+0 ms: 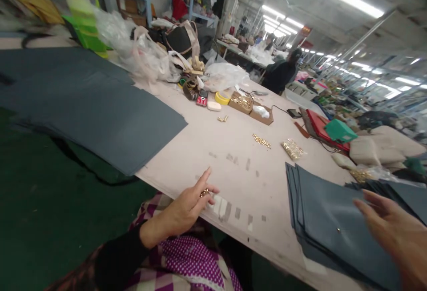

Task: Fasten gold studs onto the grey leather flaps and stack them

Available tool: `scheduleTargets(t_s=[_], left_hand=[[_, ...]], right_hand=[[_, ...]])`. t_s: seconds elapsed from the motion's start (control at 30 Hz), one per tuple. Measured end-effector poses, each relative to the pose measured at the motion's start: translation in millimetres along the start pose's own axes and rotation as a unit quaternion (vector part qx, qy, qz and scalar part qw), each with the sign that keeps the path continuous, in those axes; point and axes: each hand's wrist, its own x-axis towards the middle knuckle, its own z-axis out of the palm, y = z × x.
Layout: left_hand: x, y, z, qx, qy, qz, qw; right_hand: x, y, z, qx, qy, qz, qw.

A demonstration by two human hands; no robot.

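Note:
Near the table's front edge, my left hand (191, 204) holds small gold metal pieces (204, 192) in its curled fingers, the index finger stretched out. My right hand (390, 224) is over a stack of dark grey-blue sheets (327, 211) at the right, its visible fingers apart and slightly blurred, with nothing seen between them. A small gold piece (338, 230) lies on the top sheet, left of that hand. Further back on the table lie a little cluster of gold pieces (262, 141) and a clear bag of gold pieces (292, 149).
Large dark sheets (100, 104) cover the table's left part. Behind are a cardboard box of gold pieces (242, 101), yellow tape (222, 97), a red phone (202, 97) and plastic bags (227, 75). A green box (340, 131) stands at the right. A person (282, 72) is further off.

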Motion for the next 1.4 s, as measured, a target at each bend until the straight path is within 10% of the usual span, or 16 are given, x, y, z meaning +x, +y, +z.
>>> scheduleTargets(t_s=[0.1, 0.2, 0.37, 0.6, 0.8, 1.1, 1.23, 1.4], left_hand=[[-2.0, 5.9, -1.0, -0.067, -0.031, -0.015, 0.997], [-6.3, 11.5, -6.0, -0.119, -0.049, -0.037, 0.991], [-19.8, 13.7, -26.2, -0.072, -0.020, -0.071, 0.995], [-44.0, -1.8, -54.0, -0.250, 0.018, -0.095, 0.963], [-60.9, -4.2, -73.7, -0.342, 0.135, -0.088, 0.926], [-97.4, -21.9, -90.4, -0.259, 0.385, -0.182, 0.867], [-98.0, -24.5, -94.7, -0.249, 0.389, -0.169, 0.871], [-95.4, -22.0, -87.5, -0.232, 0.368, -0.206, 0.877]], right_hand=[[-51.4, -95.6, 46.8, 0.109, -0.118, -0.133, 0.978], [-94.0, -190.0, 85.4, 0.228, -0.250, -0.318, 0.886], [-128.4, -274.1, 117.3, 0.254, -0.300, -0.512, 0.764], [-140.9, -313.7, 160.9, 0.300, -0.314, -0.580, 0.689], [-138.9, -364.7, 178.9, 0.388, -0.469, -0.362, 0.706], [-111.0, -461.4, 263.6, 0.284, -0.270, -0.525, 0.756], [-107.3, -452.5, 262.3, 0.197, -0.293, -0.591, 0.725], [-96.6, -401.5, 214.1, 0.103, -0.505, -0.555, 0.653]])
